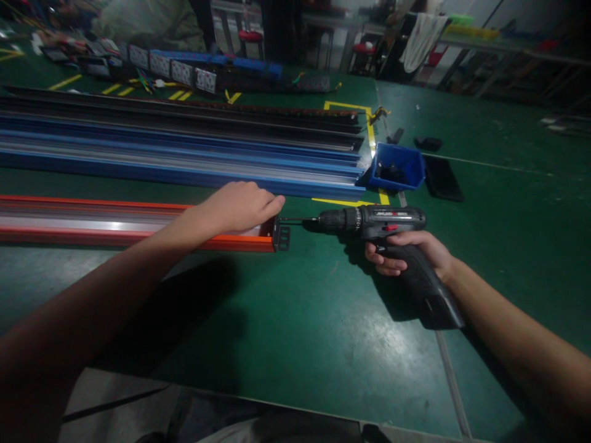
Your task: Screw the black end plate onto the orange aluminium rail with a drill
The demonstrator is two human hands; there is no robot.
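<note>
An orange metal channel [240, 243] lies along the green table, reaching in from the left. Its right end carries a black end cap [276, 236] with a slotted tab. My left hand [242, 206] is closed over the channel's end, thumb along the cap's top; its fingertips are hidden. In my right hand [418, 246] I grip a black cordless drill [392, 218] by its handle, fingers wrapped near the trigger. The drill lies level, its long thin bit [298, 219] pointing left with the tip at the end cap. Whether the tip sits in a screw is too small to tell.
Blue channels [231, 169] and black channels [231, 120] lie side by side behind the orange one. A blue bin [410, 178] with small dark parts stands right of them, beside a flat black object [443, 178]. Wiring and strips crowd the table's back; the front edge is near me.
</note>
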